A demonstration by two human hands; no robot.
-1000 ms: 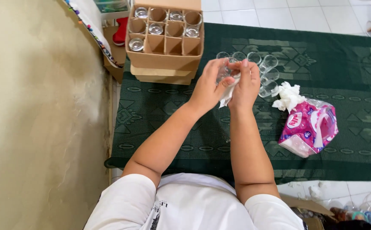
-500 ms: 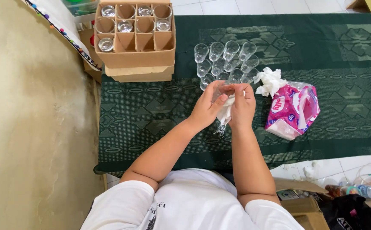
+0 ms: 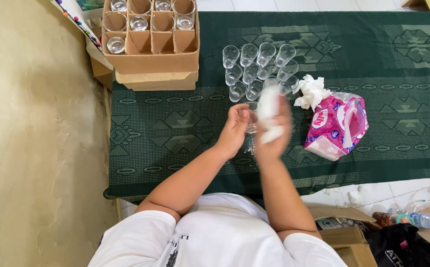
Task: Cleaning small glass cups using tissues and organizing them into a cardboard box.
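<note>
The left hand [image 3: 234,129] has its grip closed round a clear glass [image 3: 252,117] above the green desk [image 3: 175,128]. The right hand [image 3: 273,129], blurred, grips a white tissue [image 3: 269,111]. Behind the glass stand empty glasses [image 3: 257,69]; beyond them to the left, a divided cardboard box [image 3: 150,44] holds several glasses. To the right lies a pink tissue pack [image 3: 336,126].

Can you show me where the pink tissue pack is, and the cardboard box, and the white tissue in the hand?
pink tissue pack [image 3: 336,126]: head view, on its pink front.
cardboard box [image 3: 150,62]: head view, on its plain front wall.
white tissue [image 3: 268,111]: head view, on the blurred wad in the right hand [image 3: 273,133].
</note>
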